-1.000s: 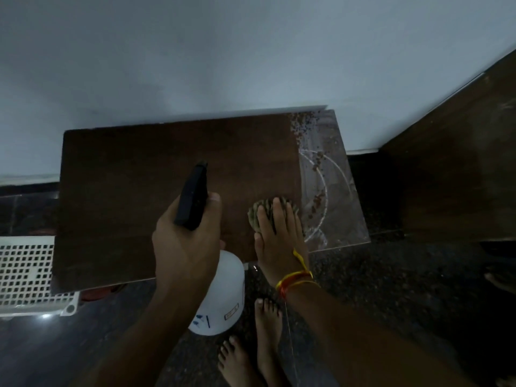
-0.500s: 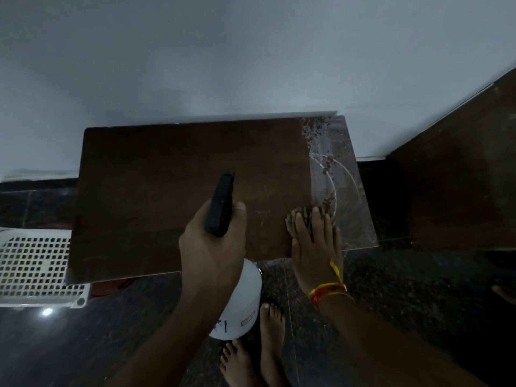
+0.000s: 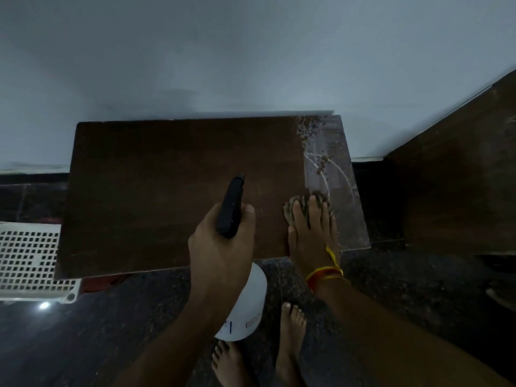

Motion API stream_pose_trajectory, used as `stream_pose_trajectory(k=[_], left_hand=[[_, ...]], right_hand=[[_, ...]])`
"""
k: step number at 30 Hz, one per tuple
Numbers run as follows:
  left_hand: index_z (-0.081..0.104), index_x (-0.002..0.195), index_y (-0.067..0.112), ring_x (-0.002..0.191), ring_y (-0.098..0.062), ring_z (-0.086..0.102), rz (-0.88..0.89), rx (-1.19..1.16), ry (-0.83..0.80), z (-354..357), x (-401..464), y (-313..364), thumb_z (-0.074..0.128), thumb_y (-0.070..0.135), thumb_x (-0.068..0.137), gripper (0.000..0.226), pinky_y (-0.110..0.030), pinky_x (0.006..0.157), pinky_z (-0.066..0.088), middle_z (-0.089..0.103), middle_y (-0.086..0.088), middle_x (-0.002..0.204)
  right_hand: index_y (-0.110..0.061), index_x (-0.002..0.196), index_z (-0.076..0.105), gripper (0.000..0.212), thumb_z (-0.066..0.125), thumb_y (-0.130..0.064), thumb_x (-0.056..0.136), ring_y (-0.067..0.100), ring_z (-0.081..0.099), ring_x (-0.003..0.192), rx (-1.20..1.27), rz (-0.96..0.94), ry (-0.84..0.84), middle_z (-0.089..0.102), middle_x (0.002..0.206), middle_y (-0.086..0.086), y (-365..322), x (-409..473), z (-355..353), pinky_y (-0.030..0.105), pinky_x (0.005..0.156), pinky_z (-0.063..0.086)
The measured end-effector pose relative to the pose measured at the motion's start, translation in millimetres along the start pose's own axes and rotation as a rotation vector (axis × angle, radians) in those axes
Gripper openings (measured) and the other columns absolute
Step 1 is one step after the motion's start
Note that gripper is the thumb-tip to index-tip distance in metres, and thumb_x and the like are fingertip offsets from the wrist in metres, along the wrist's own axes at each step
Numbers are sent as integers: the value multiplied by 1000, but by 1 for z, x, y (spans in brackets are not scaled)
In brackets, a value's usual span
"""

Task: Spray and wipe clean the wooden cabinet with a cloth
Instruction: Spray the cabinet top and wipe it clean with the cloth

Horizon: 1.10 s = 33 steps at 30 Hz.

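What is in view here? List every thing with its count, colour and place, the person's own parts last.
cabinet: one, dark brown wood, against the wall; its right strip is dusty grey with wipe arcs and spots.
cloth: one, brownish, on the cabinet top near its right end, under the right hand.
spray bottle: one, white body with black head, held over the cabinet's front edge.
crate: one, white lattice, on the floor at left.
wooden panel: one, dark brown, at right.
wall: grey-white, behind.
floor: dark speckled.
wrist threads: red and yellow, right wrist.
left hand: grips the spray bottle.
right hand: presses flat on the cloth.
feet: two, bare, below.
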<state>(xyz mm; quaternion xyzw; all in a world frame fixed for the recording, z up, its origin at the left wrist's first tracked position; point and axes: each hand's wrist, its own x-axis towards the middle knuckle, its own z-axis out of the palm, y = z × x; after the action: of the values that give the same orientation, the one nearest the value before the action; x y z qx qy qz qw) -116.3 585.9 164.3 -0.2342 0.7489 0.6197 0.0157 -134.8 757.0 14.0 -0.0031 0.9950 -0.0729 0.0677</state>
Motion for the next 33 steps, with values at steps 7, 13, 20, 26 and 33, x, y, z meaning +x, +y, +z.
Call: stream_pose_trajectory(k=[7, 13, 20, 26, 33], left_hand=[[58, 65, 54, 62, -33, 60, 6, 4, 49, 14, 8, 10, 59, 38, 89, 29, -49, 52, 53, 62, -6, 78], [58, 66, 53, 56, -33, 56, -3, 8, 51, 29, 4, 11, 59, 37, 90, 29, -46, 48, 51, 54, -5, 57], [58, 68, 51, 53, -22, 58, -22, 7, 49, 42, 2, 20, 58, 42, 86, 21, -34, 49, 50, 60, 0, 62], [59, 70, 50, 55, -21, 58, -28, 23, 44, 52, 2, 22, 57, 40, 88, 20, -43, 53, 54, 59, 3, 62], [60, 71, 39, 59, -31, 59, -21, 36, 47, 66, -3, 28, 58, 37, 88, 18, -48, 54, 54, 61, -14, 69]], right_hand=[[-18, 145, 40, 54, 43, -33, 93, 43, 28, 140, -17, -12, 12, 31, 153, 17, 3, 3, 1, 56, 113, 22], [-16, 145, 40, 55, 51, -32, 93, 43, 27, 141, 1, -63, 17, 31, 153, 17, 9, 28, -3, 56, 114, 20], [-20, 151, 25, 58, 39, -35, 97, 38, 12, 146, -13, -88, -104, 15, 159, 13, 19, -9, -5, 50, 118, 10], [-18, 146, 37, 56, 48, -34, 94, 41, 24, 143, 7, -86, -40, 28, 155, 15, 19, 8, -5, 53, 116, 19], [-18, 146, 36, 58, 49, -35, 92, 40, 26, 142, 2, -119, -35, 28, 155, 15, 28, 3, -4, 53, 115, 25]])
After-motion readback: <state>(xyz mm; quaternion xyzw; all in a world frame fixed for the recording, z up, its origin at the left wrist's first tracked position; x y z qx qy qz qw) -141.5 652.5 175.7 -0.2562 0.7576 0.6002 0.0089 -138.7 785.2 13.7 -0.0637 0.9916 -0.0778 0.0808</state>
